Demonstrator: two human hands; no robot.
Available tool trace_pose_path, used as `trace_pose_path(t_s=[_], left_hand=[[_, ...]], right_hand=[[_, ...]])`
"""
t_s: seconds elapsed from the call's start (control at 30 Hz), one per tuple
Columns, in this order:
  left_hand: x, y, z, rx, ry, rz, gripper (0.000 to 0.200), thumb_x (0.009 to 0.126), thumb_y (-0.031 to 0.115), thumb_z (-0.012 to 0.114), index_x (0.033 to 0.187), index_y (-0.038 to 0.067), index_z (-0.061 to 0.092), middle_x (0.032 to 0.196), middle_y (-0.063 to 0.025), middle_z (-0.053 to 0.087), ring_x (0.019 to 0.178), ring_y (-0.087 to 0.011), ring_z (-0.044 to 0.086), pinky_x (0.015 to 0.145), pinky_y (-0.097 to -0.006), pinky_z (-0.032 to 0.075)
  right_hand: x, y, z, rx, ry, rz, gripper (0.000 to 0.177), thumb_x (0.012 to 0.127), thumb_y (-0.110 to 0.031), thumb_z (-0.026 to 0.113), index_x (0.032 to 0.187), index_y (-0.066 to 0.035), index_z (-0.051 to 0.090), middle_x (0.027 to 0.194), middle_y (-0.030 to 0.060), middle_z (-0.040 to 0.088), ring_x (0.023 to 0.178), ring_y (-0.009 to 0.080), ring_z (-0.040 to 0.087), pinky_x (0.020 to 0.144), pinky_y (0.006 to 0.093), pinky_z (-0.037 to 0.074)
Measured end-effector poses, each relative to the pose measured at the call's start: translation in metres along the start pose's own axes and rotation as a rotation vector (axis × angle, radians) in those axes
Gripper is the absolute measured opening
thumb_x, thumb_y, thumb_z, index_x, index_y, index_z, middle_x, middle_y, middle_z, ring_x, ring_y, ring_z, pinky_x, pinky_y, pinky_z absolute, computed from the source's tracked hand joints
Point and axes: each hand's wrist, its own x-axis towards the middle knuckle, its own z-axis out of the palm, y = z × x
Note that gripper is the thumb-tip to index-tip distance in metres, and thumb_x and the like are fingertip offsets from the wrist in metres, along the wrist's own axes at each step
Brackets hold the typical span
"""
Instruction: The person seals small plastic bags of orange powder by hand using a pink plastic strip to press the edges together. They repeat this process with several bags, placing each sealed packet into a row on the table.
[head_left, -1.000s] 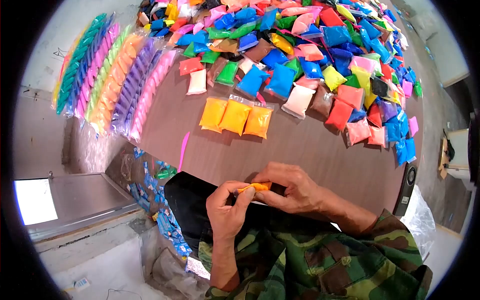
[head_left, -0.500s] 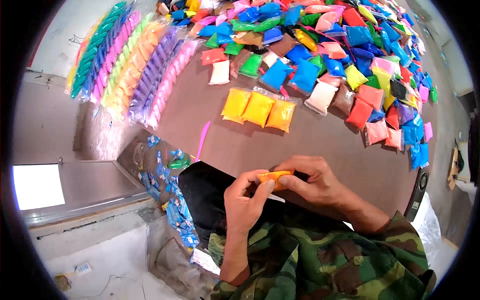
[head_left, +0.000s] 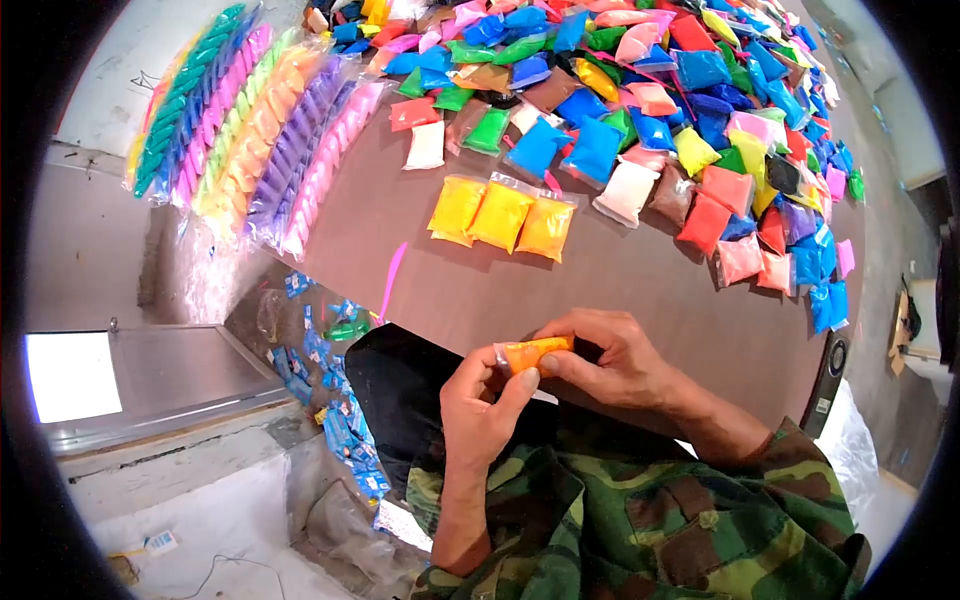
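Observation:
A small orange packet is pinched between both of my hands at the near edge of the brown table. My left hand grips its left end with thumb and fingers. Over its right end curl the fingers of my right hand. Just beyond, three yellow-orange packets lie side by side on the table.
A big heap of coloured packets fills the far and right side of the table. Long bagged strips of coloured pieces lie at the left. A thin pink stick rests near the table's left edge. Small blue wrappers litter the floor below.
The orange packet has turned slightly in my fingers and sits a little lower and to the left. The view has shifted a bit.

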Motion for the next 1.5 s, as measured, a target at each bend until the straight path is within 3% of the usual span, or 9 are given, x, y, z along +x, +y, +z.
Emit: trace_pose_path(t_s=[0.2, 0.3, 0.4, 0.5, 0.8, 0.87, 0.97, 1.1, 1.5], left_hand=[[0.003, -0.009, -0.005, 0.070, 0.008, 0.078, 0.016, 0.094, 0.003, 0.076, 0.104, -0.005, 0.067, 0.090, -0.0019, 0.070, 0.079, -0.0049, 0.062, 0.071, -0.0219, 0.051], [0.002, -0.009, -0.006, 0.126, 0.002, 0.054, 0.020, 0.094, 0.007, 0.076, 0.107, -0.005, 0.066, 0.097, -0.0061, 0.072, 0.085, -0.0082, 0.066, 0.078, -0.0234, 0.054], [0.002, -0.007, -0.008, 0.082, -0.050, 0.052, 0.022, 0.094, 0.008, 0.076, 0.109, -0.005, 0.066, 0.097, -0.0059, 0.072, 0.083, -0.0081, 0.066, 0.076, -0.0230, 0.053], [0.002, -0.003, -0.007, 0.004, -0.033, 0.010, 0.017, 0.094, 0.007, 0.077, 0.104, -0.003, 0.069, 0.089, 0.0002, 0.069, 0.077, -0.0039, 0.059, 0.068, -0.0199, 0.048], [0.004, -0.019, -0.011, 0.063, 0.036, 0.130, 0.015, 0.097, 0.009, 0.076, 0.102, -0.004, 0.069, 0.092, -0.0015, 0.071, 0.081, -0.0056, 0.062, 0.072, -0.0217, 0.051], [0.004, -0.015, -0.012, 0.055, 0.023, 0.096, 0.017, 0.097, 0.009, 0.076, 0.104, -0.004, 0.069, 0.093, -0.0017, 0.071, 0.081, -0.0058, 0.063, 0.072, -0.0216, 0.051], [0.003, -0.007, -0.011, 0.029, 0.004, 0.028, 0.020, 0.096, 0.009, 0.077, 0.108, -0.005, 0.069, 0.094, -0.0021, 0.072, 0.082, -0.0059, 0.063, 0.073, -0.0216, 0.051], [0.003, -0.001, -0.005, -0.045, 0.003, -0.006, 0.024, 0.095, 0.009, 0.077, 0.112, -0.005, 0.068, 0.094, -0.0018, 0.071, 0.081, -0.0047, 0.062, 0.072, -0.0210, 0.050], [0.005, -0.005, 0.000, 0.183, 0.090, 0.125, 0.017, 0.092, 0.008, 0.079, 0.098, -0.002, 0.067, 0.081, 0.0008, 0.068, 0.071, -0.0032, 0.057, 0.063, -0.0213, 0.048]], right_hand=[[0.002, -0.004, 0.000, -0.082, -0.015, -0.041, 0.026, 0.092, -0.015, 0.075, 0.110, 0.002, 0.070, 0.092, 0.0166, 0.071, 0.081, 0.0272, 0.071, 0.073, 0.0364, 0.056], [0.002, -0.002, -0.002, -0.103, -0.019, -0.058, 0.025, 0.092, -0.015, 0.075, 0.110, 0.002, 0.070, 0.092, 0.0166, 0.071, 0.080, 0.0276, 0.071, 0.073, 0.0366, 0.056], [0.001, -0.002, -0.003, -0.065, -0.025, -0.033, 0.024, 0.093, -0.014, 0.074, 0.110, 0.002, 0.070, 0.092, 0.0163, 0.071, 0.080, 0.0263, 0.070, 0.073, 0.0365, 0.056], [0.001, -0.004, -0.003, -0.020, -0.027, -0.013, 0.023, 0.094, -0.014, 0.073, 0.110, 0.003, 0.070, 0.092, 0.0160, 0.071, 0.080, 0.0250, 0.070, 0.072, 0.0363, 0.056], [0.002, -0.002, -0.001, -0.082, -0.043, -0.049, 0.028, 0.095, -0.015, 0.073, 0.118, 0.001, 0.068, 0.094, 0.0154, 0.071, 0.082, 0.0241, 0.071, 0.072, 0.0352, 0.056], [0.000, -0.011, -0.001, 0.000, -0.039, 0.042, 0.031, 0.094, -0.014, 0.072, 0.121, 0.001, 0.067, 0.095, 0.0155, 0.071, 0.082, 0.0245, 0.071, 0.073, 0.0357, 0.056], [0.002, -0.001, -0.002, -0.076, -0.049, -0.061, 0.032, 0.094, -0.013, 0.072, 0.122, 0.000, 0.066, 0.096, 0.0158, 0.072, 0.084, 0.0251, 0.072, 0.073, 0.0360, 0.057], [0.001, -0.004, 0.000, -0.013, -0.007, 0.025, 0.031, 0.094, -0.013, 0.072, 0.121, 0.000, 0.066, 0.099, 0.0162, 0.072, 0.086, 0.0265, 0.072, 0.075, 0.0367, 0.057], [0.005, -0.001, -0.003, -0.108, -0.047, -0.108, 0.033, 0.092, -0.014, 0.071, 0.122, 0.000, 0.065, 0.097, 0.0165, 0.069, 0.083, 0.0318, 0.069, 0.073, 0.0393, 0.056]])
